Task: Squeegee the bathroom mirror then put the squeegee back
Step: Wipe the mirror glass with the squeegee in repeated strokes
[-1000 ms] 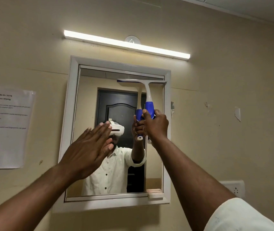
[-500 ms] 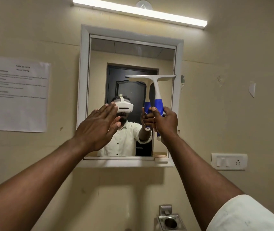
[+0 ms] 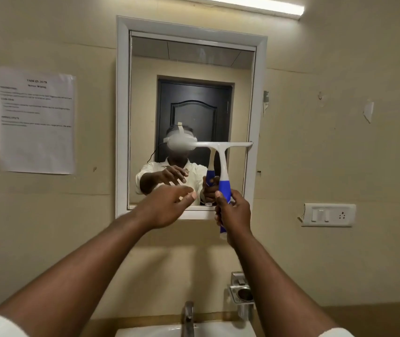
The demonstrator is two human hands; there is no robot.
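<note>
A white-framed mirror (image 3: 122, 117) hangs on the beige wall. My right hand (image 3: 234, 211) grips the blue handle of a white squeegee (image 3: 223, 161). Its blade lies level against the lower right part of the glass, reaching the right frame. My left hand (image 3: 167, 207) hovers open in front of the mirror's bottom edge, fingers apart, holding nothing. The glass reflects a person in a white shirt and a dark door.
Below the mirror are a tap (image 3: 188, 317), the rim of a white basin (image 3: 145, 330) and a metal wall holder (image 3: 241, 291). A paper sheet (image 3: 36, 120) is stuck to the wall at left. A switch plate (image 3: 328, 215) sits at right. A tube light (image 3: 250, 4) glows above.
The squeegee has come down the glass from near the top right to the lower right. My left hand has dropped from the mirror's middle to its bottom edge. The view has tilted down.
</note>
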